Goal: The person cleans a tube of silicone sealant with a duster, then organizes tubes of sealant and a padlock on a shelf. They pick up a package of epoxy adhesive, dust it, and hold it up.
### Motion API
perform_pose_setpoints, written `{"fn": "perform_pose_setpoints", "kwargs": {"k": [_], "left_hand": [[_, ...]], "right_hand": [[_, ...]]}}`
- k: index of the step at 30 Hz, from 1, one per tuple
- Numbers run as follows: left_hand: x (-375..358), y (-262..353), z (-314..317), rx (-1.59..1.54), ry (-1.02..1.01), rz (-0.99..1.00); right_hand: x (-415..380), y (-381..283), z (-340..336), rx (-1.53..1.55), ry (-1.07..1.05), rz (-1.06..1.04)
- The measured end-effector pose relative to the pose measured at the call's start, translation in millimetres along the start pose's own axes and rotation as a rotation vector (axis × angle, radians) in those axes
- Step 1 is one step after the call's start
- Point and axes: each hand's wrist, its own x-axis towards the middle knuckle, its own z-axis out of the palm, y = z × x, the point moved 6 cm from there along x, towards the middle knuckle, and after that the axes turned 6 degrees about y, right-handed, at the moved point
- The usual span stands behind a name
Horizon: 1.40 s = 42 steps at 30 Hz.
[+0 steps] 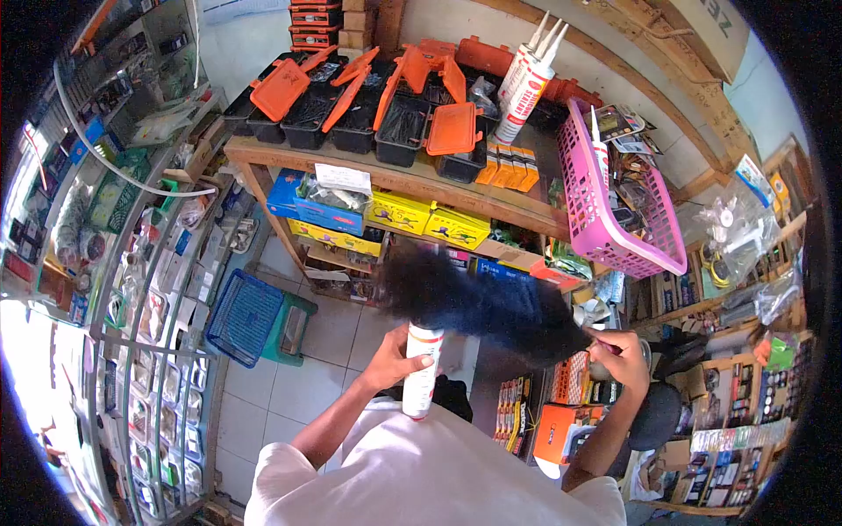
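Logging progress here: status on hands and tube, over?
Left hand gripping white tube. Right hand holding dark duster. Duster, blurred, hides tube's top.

I face a wooden counter (491, 197) set before a pale wall (438, 19), with bare timber beams (684, 83) slanting across at the upper right. The floor (250, 387) is pale square tile. Metal-framed shelves (211, 430) line my left, wooden shelves (702, 509) my right; white glare (24, 368) floods the far left.

1. Far, on the white tube (525, 95) standing on the wooden shelf (368, 174): "SILICONE SEALANT", in red lengthwise capitals;
2. Far right, on the carton (721, 39): big letters, perhaps "ZEN".
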Motion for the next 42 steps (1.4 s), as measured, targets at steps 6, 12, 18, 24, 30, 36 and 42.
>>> {"fn": "perform_pose_setpoints", "kwargs": {"k": [6, 12, 18, 24, 30, 36, 42], "left_hand": [[-8, -22, -6, -0.309, 0.030, -0.152], [-5, -4, -3, -0.588, -0.245, -0.170], [-13, 21, -8, -0.418, -0.143, -0.070], [-23, -4, -32, -0.258, 0.082, -0.036], [-26, -4, -34, -0.300, 0.143, -0.006], [-34, -3, -35, -0.554, -0.085, -0.030], [-43, -18, -50, -0.501, 0.122, -0.108]], "right_hand": [[14, -11, 20, -0.027, -0.131, 0.032], [22, 1, 25, -0.043, -0.142, -0.027], [32, -10, 29, 0.030, -0.026, 0.009], [40, -9, 45, -0.005, -0.194, 0.061], [49, -7, 64, 0.001, -0.343, 0.078], [61, -9, 70, 0.009, -0.260, 0.081], [67, 2, 84, 0.010, -0.165, 0.018]]}}
